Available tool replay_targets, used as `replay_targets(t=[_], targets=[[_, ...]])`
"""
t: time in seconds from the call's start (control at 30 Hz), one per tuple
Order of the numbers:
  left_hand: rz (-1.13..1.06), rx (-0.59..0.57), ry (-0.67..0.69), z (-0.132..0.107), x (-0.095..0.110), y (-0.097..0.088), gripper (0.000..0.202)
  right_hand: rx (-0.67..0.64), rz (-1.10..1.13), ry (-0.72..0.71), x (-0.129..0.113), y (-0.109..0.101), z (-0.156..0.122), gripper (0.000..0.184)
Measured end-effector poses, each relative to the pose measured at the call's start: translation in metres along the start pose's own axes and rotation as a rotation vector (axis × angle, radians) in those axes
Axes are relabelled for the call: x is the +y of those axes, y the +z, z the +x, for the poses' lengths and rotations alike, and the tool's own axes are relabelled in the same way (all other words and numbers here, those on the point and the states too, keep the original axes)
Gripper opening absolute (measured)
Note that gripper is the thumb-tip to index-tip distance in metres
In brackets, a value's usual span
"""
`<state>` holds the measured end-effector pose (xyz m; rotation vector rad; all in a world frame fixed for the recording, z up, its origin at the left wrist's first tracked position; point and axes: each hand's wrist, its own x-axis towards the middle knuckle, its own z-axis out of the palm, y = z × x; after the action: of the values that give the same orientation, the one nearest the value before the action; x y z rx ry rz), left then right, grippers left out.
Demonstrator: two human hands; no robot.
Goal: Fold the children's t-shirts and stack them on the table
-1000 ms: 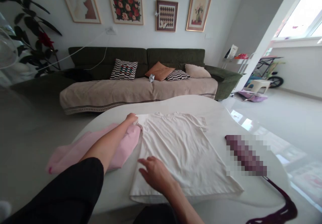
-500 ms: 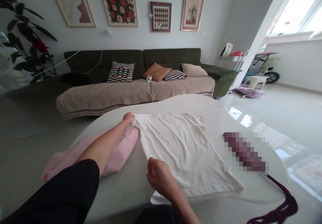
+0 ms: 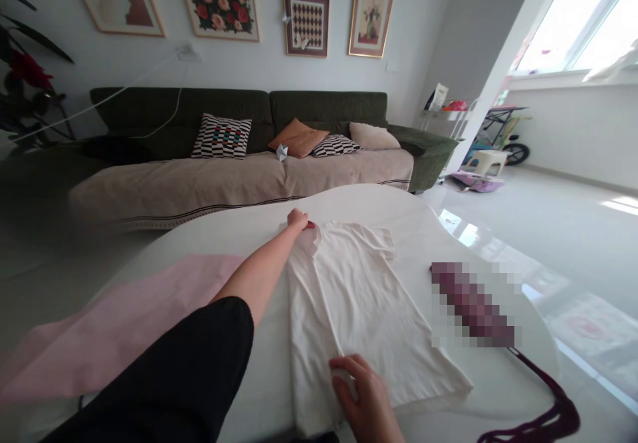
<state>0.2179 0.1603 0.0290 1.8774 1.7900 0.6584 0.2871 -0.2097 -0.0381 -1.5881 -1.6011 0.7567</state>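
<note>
A white T-shirt point(image 3: 379, 310) lies spread on the white table, its collar end away from me. My left hand point(image 3: 298, 218) reaches to the far left shoulder of the shirt and is closed on the cloth there; a small red spot shows beside the fingers. Near the hem, my right hand point(image 3: 366, 396) pinches the shirt with curled fingers. Between the two hands runs a long raised crease in the cloth. Under and beside my left arm, a pink cloth point(image 3: 134, 317) rests on the table's left part.
The white table point(image 3: 413, 217) has a rounded edge. On its right lies a blurred-out maroon object point(image 3: 473, 303) with a dark cord point(image 3: 563, 410) hanging toward me. Behind the table stands a green sofa point(image 3: 329, 111) with cushions. A stool point(image 3: 486, 162) is at the far right.
My left hand has moved right, bringing the shirt's left shoulder toward its middle. My right hand has moved right and nearer to me, now pinching cloth near the hem. The view has shifted.
</note>
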Motion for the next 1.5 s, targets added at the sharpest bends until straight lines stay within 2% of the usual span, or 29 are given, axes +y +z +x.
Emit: replay_targets(t=[0.1,0.17,0.23,0.3,0.4,0.5,0.57,0.63,0.73,0.8,0.87,0.93,1.03,1.13,1.2,1.33,1.43,1.5], targets=[[-0.001,-0.033,0.067,-0.014,0.000,0.016,0.033,-0.053,-0.126,0.031,-0.004,-0.002,-0.004,0.030],[0.014,-0.036,0.147,-0.030,-0.006,0.017,0.035,-0.005,-0.283,0.042,-0.009,-0.006,-0.005,0.032],[0.035,-0.043,0.249,-0.055,-0.016,0.014,0.038,0.095,-0.437,-0.026,-0.016,-0.008,-0.004,0.032],[0.056,-0.064,0.355,-0.089,-0.033,0.012,0.042,0.126,-0.516,-0.161,-0.022,-0.006,-0.001,0.034],[0.180,-0.125,0.483,-0.144,-0.063,0.012,0.059,-0.056,-0.522,-0.277,-0.026,0.004,0.007,0.043],[0.348,-0.204,0.522,-0.177,-0.088,0.013,0.071,-0.237,-0.525,-0.225,-0.025,0.016,0.013,0.053],[0.394,-0.234,0.539,-0.181,-0.095,0.008,0.072,-0.300,-0.530,-0.175,-0.027,0.022,0.016,0.055],[0.418,-0.255,0.562,-0.175,-0.096,0.000,0.072,-0.357,-0.530,-0.145,-0.034,0.026,0.021,0.057],[0.464,-0.291,0.571,-0.165,-0.092,-0.018,0.070,-0.455,-0.501,-0.127,-0.056,0.030,0.030,0.059],[0.485,-0.289,0.572,-0.167,-0.091,-0.030,0.069,-0.488,-0.466,-0.118,-0.071,0.028,0.036,0.058],[0.464,-0.257,0.593,-0.182,-0.093,-0.039,0.068,-0.445,-0.471,-0.098,-0.081,0.024,0.037,0.057],[0.408,-0.241,0.624,-0.207,-0.100,-0.044,0.067,-0.346,-0.530,-0.047,-0.082,0.018,0.034,0.056],[0.359,-0.304,0.626,-0.249,-0.118,-0.049,0.066,-0.294,-0.590,0.028,-0.067,0.010,0.024,0.057],[0.366,-0.362,0.603,-0.275,-0.130,-0.053,0.063,-0.307,-0.505,-0.030,-0.044,-0.002,0.018,0.056],[0.371,-0.372,0.594,-0.280,-0.131,-0.057,0.062,-0.180,-0.426,-0.012,-0.026,-0.019,0.019,0.051],[0.343,-0.379,0.580,-0.275,-0.128,-0.059,0.064,0.174,-0.431,0.266,0.011,-0.074,0.032,0.040],[0.303,-0.381,0.587,-0.273,-0.128,-0.057,0.065,0.297,-0.475,0.424,0.034,-0.117,0.049,0.037],[0.278,-0.393,0.597,-0.273,-0.130,-0.055,0.063,0.335,-0.476,0.491,0.045,-0.137,0.068,0.033]])
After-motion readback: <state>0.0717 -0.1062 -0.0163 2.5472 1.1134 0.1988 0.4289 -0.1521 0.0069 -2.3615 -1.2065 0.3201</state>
